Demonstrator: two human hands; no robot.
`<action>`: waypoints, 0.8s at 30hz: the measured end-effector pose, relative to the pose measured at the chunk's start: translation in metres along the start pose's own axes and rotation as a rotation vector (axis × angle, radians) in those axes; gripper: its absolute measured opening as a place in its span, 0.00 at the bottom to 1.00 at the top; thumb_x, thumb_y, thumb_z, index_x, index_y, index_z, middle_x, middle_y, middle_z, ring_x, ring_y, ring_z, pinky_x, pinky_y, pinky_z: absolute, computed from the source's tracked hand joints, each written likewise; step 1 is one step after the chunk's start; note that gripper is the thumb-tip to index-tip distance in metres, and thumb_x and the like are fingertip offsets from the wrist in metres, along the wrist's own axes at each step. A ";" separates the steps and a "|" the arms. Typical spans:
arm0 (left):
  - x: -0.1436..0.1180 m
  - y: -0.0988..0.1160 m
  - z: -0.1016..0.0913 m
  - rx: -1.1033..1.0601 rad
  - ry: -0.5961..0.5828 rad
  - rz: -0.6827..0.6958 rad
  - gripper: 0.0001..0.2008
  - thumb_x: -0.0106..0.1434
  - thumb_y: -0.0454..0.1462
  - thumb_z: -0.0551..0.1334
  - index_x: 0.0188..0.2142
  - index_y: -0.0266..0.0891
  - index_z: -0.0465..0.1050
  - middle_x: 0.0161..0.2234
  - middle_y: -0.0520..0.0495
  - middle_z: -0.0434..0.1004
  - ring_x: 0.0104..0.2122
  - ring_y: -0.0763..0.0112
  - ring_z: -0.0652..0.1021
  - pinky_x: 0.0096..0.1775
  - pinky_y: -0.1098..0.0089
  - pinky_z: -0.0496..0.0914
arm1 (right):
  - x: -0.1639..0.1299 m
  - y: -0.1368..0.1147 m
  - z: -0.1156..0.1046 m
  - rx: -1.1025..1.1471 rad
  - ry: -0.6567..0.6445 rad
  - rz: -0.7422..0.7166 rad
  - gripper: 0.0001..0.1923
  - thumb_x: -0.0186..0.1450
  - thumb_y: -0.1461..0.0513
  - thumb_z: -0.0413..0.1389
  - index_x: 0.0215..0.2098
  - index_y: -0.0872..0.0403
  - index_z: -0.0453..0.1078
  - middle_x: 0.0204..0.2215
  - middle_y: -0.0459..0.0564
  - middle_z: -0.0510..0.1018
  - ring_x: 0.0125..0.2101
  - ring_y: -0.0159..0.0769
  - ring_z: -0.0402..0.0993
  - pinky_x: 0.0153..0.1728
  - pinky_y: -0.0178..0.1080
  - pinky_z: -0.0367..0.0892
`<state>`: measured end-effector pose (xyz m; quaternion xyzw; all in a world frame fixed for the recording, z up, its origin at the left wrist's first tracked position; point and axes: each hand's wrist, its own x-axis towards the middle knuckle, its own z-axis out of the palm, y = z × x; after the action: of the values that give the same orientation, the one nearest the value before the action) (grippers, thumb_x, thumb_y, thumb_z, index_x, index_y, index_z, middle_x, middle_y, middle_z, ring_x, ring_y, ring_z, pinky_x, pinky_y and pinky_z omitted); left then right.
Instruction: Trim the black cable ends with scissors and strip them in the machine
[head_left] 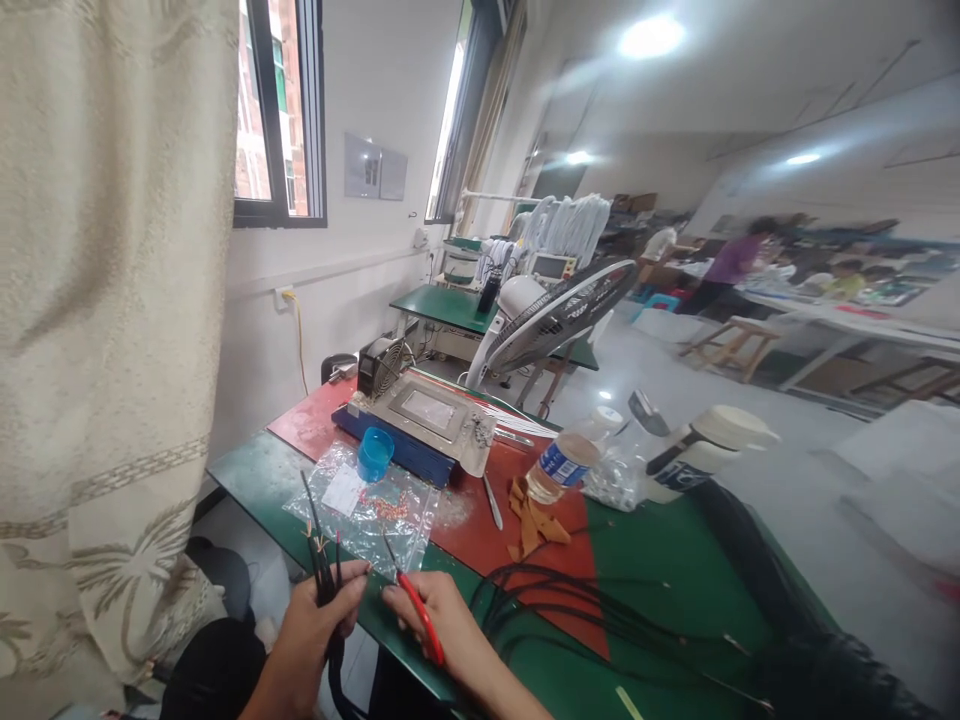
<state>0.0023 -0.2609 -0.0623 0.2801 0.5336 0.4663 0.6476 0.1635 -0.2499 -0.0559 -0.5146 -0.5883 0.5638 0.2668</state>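
Cables gripped in left hand, red-handled tool held in right, both at the near table edge.

Left hand (319,625) is raised from lower left, fingers curled shut around a bundle of black cables (324,560); the stripped ends stick up above the fist, the rest hangs down below it. Right hand (431,610) is angled in from lower right, closed on a red-handled tool (420,612) whose thin tip is pointed up-left toward the cable ends, just beside them. A clear plastic bag (375,505) is laid just beyond the hands, a blue cap (374,455) on its far edge. More black cables (592,610) are spread over the green table (675,570) to the right.
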 end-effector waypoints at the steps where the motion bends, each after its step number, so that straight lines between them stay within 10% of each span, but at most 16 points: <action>1: -0.002 -0.001 -0.002 -0.023 -0.021 0.001 0.23 0.45 0.43 0.68 0.38 0.31 0.72 0.15 0.57 0.61 0.18 0.81 0.61 0.23 0.75 0.53 | 0.002 -0.001 0.002 0.111 0.001 0.024 0.24 0.57 0.44 0.51 0.18 0.56 0.61 0.10 0.39 0.58 0.11 0.22 0.52 0.12 0.28 0.46; 7: -0.020 -0.001 -0.007 -0.055 -0.038 -0.020 0.19 0.43 0.42 0.69 0.32 0.32 0.73 0.14 0.55 0.63 0.17 0.81 0.62 0.23 0.75 0.53 | 0.010 -0.015 0.020 0.538 -0.131 0.078 0.25 0.52 0.42 0.55 0.21 0.57 0.64 0.09 0.39 0.60 0.07 0.22 0.51 0.06 0.27 0.40; 16: -0.030 -0.007 -0.011 -0.061 -0.040 -0.018 0.18 0.46 0.45 0.67 0.31 0.32 0.72 0.14 0.57 0.60 0.18 0.81 0.60 0.24 0.75 0.53 | 0.000 -0.006 0.032 0.373 -0.083 -0.060 0.22 0.49 0.49 0.63 0.18 0.58 0.63 0.09 0.39 0.62 0.09 0.20 0.55 0.10 0.25 0.49; 24: -0.036 -0.009 -0.011 -0.020 -0.119 -0.034 0.15 0.51 0.46 0.63 0.28 0.35 0.68 0.14 0.56 0.60 0.18 0.80 0.59 0.24 0.74 0.51 | -0.003 -0.016 0.031 0.643 -0.167 0.122 0.25 0.51 0.45 0.58 0.19 0.58 0.62 0.09 0.39 0.61 0.08 0.20 0.52 0.05 0.24 0.43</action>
<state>-0.0054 -0.2987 -0.0572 0.2916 0.4941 0.4433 0.6887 0.1321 -0.2616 -0.0474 -0.3904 -0.3682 0.7757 0.3322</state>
